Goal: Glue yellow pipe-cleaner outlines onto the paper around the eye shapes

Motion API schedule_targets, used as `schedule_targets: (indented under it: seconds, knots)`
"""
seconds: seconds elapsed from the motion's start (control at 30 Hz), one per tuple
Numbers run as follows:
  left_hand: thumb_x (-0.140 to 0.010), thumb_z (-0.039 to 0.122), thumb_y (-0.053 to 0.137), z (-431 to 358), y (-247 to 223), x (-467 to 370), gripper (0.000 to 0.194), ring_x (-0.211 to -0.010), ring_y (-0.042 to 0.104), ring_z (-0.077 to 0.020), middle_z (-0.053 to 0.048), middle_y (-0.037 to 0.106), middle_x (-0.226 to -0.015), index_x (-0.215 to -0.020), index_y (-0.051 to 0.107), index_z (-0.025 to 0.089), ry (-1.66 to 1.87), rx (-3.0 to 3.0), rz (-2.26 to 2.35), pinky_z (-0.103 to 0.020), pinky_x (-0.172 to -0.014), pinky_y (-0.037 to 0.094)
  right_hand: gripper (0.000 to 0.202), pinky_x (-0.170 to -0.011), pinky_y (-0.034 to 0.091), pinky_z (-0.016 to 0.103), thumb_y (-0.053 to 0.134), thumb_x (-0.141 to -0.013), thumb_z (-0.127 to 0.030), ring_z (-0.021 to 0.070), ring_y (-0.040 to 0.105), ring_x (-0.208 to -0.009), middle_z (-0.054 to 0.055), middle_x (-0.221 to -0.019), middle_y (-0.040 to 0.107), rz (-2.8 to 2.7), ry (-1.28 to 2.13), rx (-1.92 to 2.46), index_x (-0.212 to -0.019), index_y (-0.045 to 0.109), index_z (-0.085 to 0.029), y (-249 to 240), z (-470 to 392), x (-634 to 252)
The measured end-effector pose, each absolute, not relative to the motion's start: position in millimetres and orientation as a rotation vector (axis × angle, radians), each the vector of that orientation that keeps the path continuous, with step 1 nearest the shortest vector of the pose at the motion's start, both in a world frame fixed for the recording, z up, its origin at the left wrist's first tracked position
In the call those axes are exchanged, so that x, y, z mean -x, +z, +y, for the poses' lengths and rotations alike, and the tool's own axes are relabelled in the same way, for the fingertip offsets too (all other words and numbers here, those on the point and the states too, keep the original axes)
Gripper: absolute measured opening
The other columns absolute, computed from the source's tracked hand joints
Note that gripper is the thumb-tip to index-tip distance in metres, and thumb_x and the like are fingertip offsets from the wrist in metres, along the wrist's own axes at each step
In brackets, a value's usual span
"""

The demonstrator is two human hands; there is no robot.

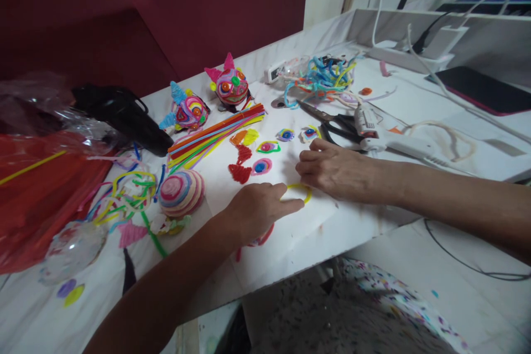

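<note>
A yellow pipe cleaner (307, 193) curves in a loop just above the white table. My left hand (259, 207) has its thumb and index finger at the loop's left side, pinching it. Close by on the right, my right hand (327, 168) is closed with curled fingers; whatever they hold is hidden. Partly under my left hand lies a red piece (265, 237). Beyond both hands are coiled eye-shaped pieces: a pink-and-blue one (261, 166), a green-edged one (269, 147) and blue ones (285, 134). Red fan-shaped pieces (239, 172) lie beside them.
A bundle of pipe cleaners (219, 134) lies behind, near two colourful animal heads (230, 86). At left are a striped dome (181, 192), tangled scraps (124, 193) and a black bag (120, 113). Scissors (340, 124), a glue gun (398, 144) and a dark tablet-like device (481, 88) occupy the right.
</note>
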State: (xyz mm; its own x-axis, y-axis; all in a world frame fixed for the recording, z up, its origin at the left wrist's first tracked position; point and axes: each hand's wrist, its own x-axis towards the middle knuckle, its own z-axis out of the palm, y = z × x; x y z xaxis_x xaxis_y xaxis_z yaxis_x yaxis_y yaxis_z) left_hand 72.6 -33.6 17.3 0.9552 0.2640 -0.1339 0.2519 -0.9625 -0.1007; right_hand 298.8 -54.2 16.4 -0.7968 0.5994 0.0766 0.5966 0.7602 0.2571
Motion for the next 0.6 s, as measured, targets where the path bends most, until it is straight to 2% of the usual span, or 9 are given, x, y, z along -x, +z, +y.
schedule_targets:
  seconds: [0.27,0.6]
  knots:
    - [-0.095,0.016,0.042,-35,19,-72,0.035,-0.074,0.053,-0.0145,-0.001,0.054,-0.087,-0.125,0.054,0.029,0.221,3.042,-0.392,-0.025,-0.063,0.039,0.018,-0.072,0.028,0.037,0.058,-0.085,-0.012,0.02,0.054,-0.082,0.003,-0.081,0.068,2.706,0.147,-1.173,-0.07,0.064,-0.019,33,-50,-282]
    - [-0.097,0.016,0.04,-34,14,-71,0.036,-0.074,0.053,-0.0149,-0.001,0.055,-0.087,-0.128,0.053,0.031,0.184,3.006,-0.364,-0.026,-0.061,0.04,0.018,-0.073,0.037,0.036,0.055,-0.084,-0.012,0.0197,0.061,-0.08,0.008,-0.085,0.071,2.564,0.085,-1.272,-0.07,0.064,-0.016,41,-48,-275]
